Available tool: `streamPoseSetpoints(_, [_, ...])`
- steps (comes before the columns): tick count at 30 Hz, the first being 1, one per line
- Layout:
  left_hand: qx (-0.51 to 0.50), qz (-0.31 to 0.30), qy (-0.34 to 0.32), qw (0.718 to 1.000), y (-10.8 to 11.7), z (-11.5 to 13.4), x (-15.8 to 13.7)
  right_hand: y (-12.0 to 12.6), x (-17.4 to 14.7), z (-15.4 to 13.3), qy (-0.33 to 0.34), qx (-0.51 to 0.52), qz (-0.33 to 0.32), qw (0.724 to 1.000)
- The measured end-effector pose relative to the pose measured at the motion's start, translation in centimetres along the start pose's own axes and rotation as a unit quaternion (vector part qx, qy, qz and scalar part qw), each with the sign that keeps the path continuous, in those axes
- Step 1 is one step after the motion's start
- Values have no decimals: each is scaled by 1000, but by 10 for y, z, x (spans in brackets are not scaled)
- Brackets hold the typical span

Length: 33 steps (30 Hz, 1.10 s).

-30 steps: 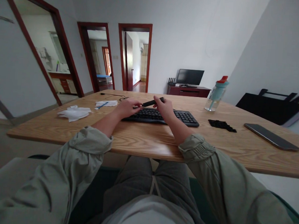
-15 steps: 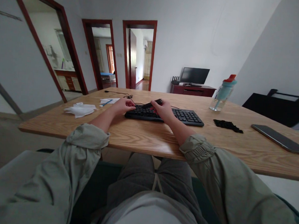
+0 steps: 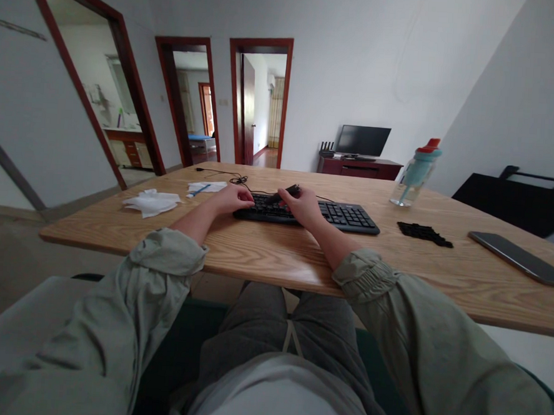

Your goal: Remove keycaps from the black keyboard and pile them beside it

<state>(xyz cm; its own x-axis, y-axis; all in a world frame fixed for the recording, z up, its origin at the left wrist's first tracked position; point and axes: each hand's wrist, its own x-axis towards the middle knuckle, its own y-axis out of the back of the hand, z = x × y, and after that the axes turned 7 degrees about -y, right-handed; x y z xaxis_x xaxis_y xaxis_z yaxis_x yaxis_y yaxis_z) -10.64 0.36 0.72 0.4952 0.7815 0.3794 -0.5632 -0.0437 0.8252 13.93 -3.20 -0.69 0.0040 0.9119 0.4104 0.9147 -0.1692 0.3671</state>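
Below the right hand [image 3: 305, 206], holding a black tool [image 3: 284, 194], lies the keyboard [image 3: 354, 217].

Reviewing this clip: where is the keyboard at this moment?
In the head view, the keyboard lies on the wooden table in front of the person, the left hand at its left end and the black pieces off to its right.
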Motion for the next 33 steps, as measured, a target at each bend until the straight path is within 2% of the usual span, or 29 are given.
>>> streamPoseSetpoints(7, [40, -32, -15, 999, -2, 7, -2, -1, 0, 1, 37, -36, 18, 998])
streamPoseSetpoints(17, [92, -58, -56, 992, -4, 8, 0, -3, -11, -14, 103, -136, 27, 985])
streamPoseSetpoints(24, [113, -61, -62, 990, -7, 13, 2, -9, -13, -13, 114, -144, 50, 982])
streamPoseSetpoints(33, [125, -37, -85, 988, -9, 8, 3, -8, -18, -18, 126, -170, 48, 976])
